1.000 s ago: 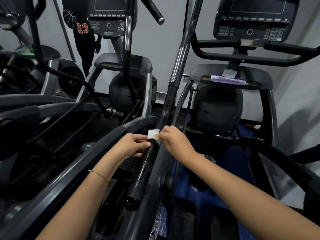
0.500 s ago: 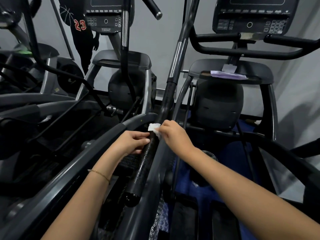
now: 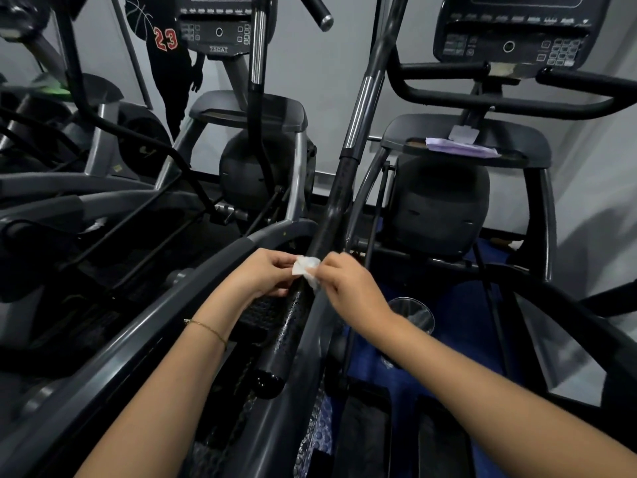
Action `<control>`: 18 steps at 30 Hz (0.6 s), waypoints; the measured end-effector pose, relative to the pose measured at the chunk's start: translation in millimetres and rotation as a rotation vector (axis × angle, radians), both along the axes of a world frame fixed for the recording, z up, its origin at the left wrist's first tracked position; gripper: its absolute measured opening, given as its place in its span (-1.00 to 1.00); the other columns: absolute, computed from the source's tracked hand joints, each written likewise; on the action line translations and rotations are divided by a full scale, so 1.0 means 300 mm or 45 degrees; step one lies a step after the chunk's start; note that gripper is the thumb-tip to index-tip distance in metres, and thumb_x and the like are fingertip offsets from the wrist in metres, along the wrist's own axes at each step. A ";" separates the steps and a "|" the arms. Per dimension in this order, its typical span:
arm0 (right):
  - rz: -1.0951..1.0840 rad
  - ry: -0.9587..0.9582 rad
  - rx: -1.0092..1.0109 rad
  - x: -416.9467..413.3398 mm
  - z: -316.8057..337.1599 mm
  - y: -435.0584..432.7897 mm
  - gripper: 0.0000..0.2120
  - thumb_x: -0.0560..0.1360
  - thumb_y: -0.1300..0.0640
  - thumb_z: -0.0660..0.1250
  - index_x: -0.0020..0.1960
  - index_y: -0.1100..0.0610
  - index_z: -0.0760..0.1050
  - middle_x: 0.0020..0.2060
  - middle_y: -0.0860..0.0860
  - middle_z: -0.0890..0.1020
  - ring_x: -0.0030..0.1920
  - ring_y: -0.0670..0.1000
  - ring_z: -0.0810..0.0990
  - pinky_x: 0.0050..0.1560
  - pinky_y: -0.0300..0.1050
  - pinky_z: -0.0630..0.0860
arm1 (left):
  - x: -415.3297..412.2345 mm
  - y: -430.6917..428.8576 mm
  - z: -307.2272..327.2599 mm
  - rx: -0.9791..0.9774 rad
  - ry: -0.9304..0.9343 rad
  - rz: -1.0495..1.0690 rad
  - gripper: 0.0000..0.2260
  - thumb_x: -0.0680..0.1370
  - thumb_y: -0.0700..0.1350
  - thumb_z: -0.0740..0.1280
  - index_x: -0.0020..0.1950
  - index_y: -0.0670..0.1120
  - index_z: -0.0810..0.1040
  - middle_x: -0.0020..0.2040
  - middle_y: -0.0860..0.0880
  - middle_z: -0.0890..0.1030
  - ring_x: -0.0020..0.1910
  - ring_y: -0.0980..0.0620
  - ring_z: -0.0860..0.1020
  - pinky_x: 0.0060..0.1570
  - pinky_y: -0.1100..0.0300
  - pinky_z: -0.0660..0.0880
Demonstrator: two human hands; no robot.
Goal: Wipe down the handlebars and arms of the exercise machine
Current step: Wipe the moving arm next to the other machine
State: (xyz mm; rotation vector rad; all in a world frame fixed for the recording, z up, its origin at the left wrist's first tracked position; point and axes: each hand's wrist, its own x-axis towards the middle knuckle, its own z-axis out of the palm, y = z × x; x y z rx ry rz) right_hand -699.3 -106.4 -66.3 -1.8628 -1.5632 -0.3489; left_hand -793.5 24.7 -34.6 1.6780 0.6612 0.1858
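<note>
A black moving arm [image 3: 332, 205] of the elliptical runs from the upper middle down to its wet, textured grip [image 3: 286, 334] near the centre. A small white wipe [image 3: 305, 267] lies against the grip's upper part. My left hand [image 3: 265, 274] pinches the wipe's left edge and my right hand [image 3: 348, 282] pinches its right edge, one hand on each side of the arm. The fixed black handlebars [image 3: 499, 110] curve under the console [image 3: 517, 32] at the upper right.
A second elliptical with its own console [image 3: 217, 25] and upright arm [image 3: 256, 63] stands at the upper left. A grey side rail [image 3: 144, 336] crosses under my left forearm. A purple cloth [image 3: 458, 148] lies on the right machine's shelf. Blue floor [image 3: 458, 322] shows below.
Both hands have shifted slightly up the grip with the wipe. My left hand, which lay on the grip at the wipe's left edge, now pinches that edge.
</note>
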 end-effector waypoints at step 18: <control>-0.093 0.041 -0.008 0.038 0.009 0.021 -0.85 0.44 0.29 0.25 -0.17 0.25 0.60 -0.29 0.14 0.53 -0.25 0.17 0.50 -0.29 0.10 0.50 | -0.105 -0.033 -0.047 0.069 -0.099 0.071 -0.74 0.50 -0.28 0.37 0.17 -0.09 0.58 -0.21 0.08 0.62 -0.29 0.24 0.54 -0.39 0.47 0.46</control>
